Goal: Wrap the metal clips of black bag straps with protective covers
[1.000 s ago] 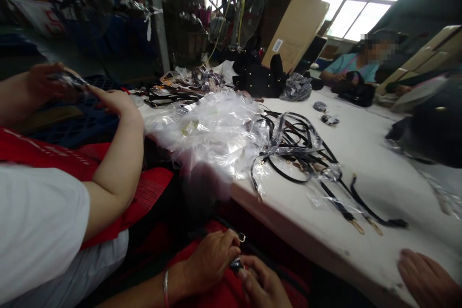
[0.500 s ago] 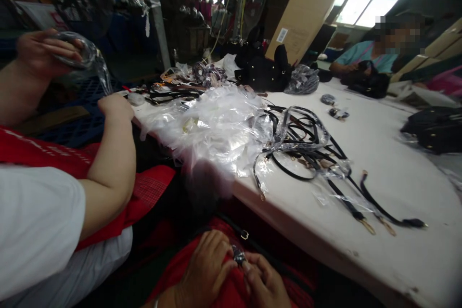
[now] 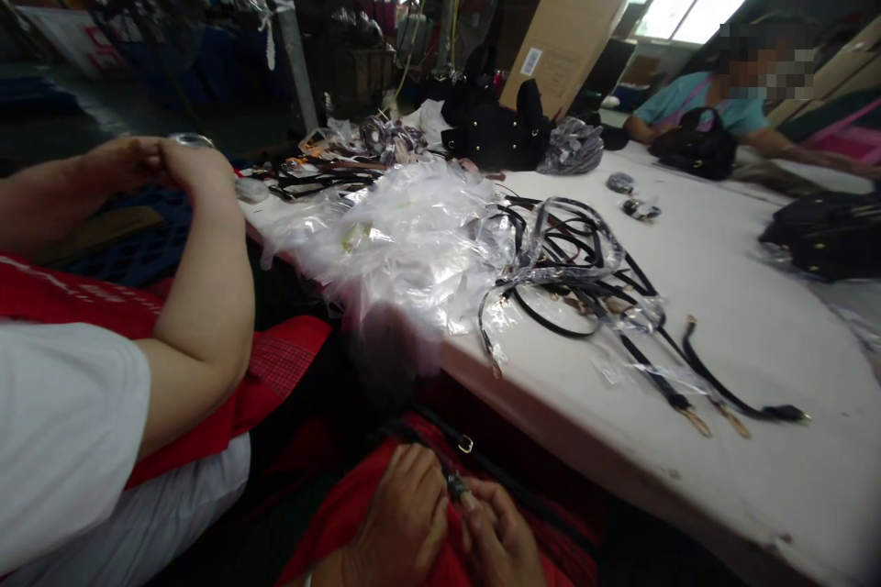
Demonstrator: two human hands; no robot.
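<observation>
Low in the head view, my left hand [image 3: 406,509] and my right hand [image 3: 501,532] are close together over the red cloth on my lap. Between them shows a short dark end of a black strap [image 3: 455,486], with a shiny, film-like surface. My left fingers curl round one side of it, and my right thumb and fingers pinch the other. Just beyond my hands, a black strap length with a gold buckle [image 3: 466,444] lies across my lap. Whether it joins the held end cannot be made out.
Clear plastic sleeves [image 3: 419,238] are heaped on the white table [image 3: 743,330], beside tangled black straps [image 3: 571,266] with gold clips. Black bags [image 3: 496,133] and a cardboard box [image 3: 571,27] stand behind. A co-worker's arm [image 3: 206,293] is close on my left; another person [image 3: 716,101] sits across.
My hands stay at the same spot, with small finger shifts on the strap. The left co-worker's hands have come together, and the person across has stretched an arm to the right.
</observation>
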